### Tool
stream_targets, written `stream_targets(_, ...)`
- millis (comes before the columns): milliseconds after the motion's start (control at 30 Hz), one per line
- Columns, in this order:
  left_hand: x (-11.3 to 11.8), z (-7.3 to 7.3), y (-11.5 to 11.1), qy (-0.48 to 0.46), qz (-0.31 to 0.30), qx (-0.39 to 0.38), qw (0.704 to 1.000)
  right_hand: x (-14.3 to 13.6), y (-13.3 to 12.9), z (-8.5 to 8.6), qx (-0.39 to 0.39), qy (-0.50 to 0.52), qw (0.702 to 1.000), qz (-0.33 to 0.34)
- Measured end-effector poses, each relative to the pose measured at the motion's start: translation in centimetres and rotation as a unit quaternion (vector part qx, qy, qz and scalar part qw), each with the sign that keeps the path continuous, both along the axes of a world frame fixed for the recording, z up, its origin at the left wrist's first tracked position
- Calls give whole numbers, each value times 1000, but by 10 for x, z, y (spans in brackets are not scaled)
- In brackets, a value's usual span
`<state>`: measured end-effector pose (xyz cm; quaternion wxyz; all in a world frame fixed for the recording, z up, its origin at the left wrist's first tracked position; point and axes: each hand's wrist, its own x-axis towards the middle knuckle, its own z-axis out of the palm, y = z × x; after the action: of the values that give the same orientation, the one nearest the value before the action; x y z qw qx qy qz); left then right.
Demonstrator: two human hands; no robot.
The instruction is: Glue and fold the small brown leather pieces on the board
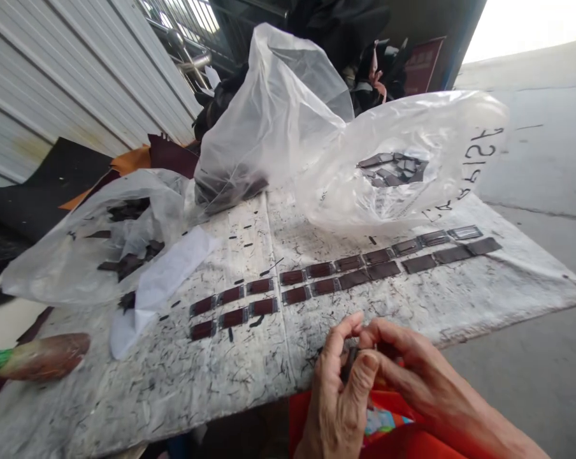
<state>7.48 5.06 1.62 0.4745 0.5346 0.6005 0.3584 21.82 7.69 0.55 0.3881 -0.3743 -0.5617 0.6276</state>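
Note:
My left hand point(336, 395) is closed at the table's front edge, its thumb and fingers pinching a small dark brown piece point(349, 364). Close against it, my right hand point(407, 360) has its fingers curled around the same piece, most of which they hide. Beyond my hands lie two slanting rows of small flat rectangles. Some, such as a maroon piece point(295, 294), show shiny frame edges at their ends; others, like a plain dark brown piece point(419, 263), show none. At the back row's right end lies a bare-looking shiny frame point(464, 233).
A lettered clear plastic bag point(336, 204) holds more dark pieces. Another clear bag point(278, 115) stands behind, and a third bag point(44, 268) lies left beside a white sheet point(173, 280). A brown object with a green end point(49, 357) rests at left. Dark scraps litter the cloth-covered table point(139, 395).

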Motion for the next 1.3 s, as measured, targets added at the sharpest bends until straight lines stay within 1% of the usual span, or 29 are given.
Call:
stream_targets(33,-1,0,1,-28,2,-30,999,-1,-1,-3,-25,29,999,-18)
stream_targets(100,-4,2,5,-97,6,-92,991,-3,-3,-11,-60,39,995,-63)
stream_targets(167,-5,3,10,-123,14,-111,986,-4,-4,-18,-76,26,991,-106)
stream_targets(233,-6,4,13,-122,21,-105,987,-5,-4,-24,-72,23,989,-126)
stream_targets(300,-8,5,16,-114,27,-98,988,-2,-1,-24,-25,0,990,-138)
stream_targets(333,-9,6,16,-112,30,-95,989,1,2,-22,24,-43,988,-147)
stream_targets(367,-10,6,17,-103,34,-87,990,5,5,-19,91,-107,978,-157)
stream_targets(400,-11,5,18,-83,38,-70,993,9,10,-16,170,-184,954,-165)
stream_targets(467,-13,4,21,-12,36,-3,999,17,19,-11,323,-324,873,-167)
stream_targets(500,-15,2,23,34,24,49,998,21,23,-10,376,-370,834,-161)
stream_targets(533,-16,0,26,80,5,106,991,23,26,-10,409,-399,806,-154)
stream_targets(567,-17,-1,28,117,-18,159,980,25,28,-11,426,-416,791,-140)
stream_targets(600,-17,-3,31,140,-39,201,969,26,29,-13,429,-427,786,-126)
stream_targets(667,-18,-5,35,162,-67,253,951,25,30,-17,421,-440,786,-106)
stream_targets(767,-17,-4,42,183,-85,293,935,21,30,-19,404,-438,795,-110)
stream_targets(900,-15,0,53,257,-112,336,899,22,33,-16,399,-398,818,-116)
stream_targets(933,-14,0,56,277,-118,337,892,24,35,-16,401,-385,822,-125)
stream_targets(1000,-11,1,62,315,-134,327,881,27,37,-17,408,-371,820,-154)
stream_targets(1100,-5,2,68,369,-159,303,864,32,38,-20,421,-389,797,-191)
stream_targets(1167,-1,3,70,410,-171,289,848,34,38,-21,424,-404,788,-192)
stream_targets(1300,4,7,71,463,-184,264,826,35,38,-24,407,-420,791,-179)
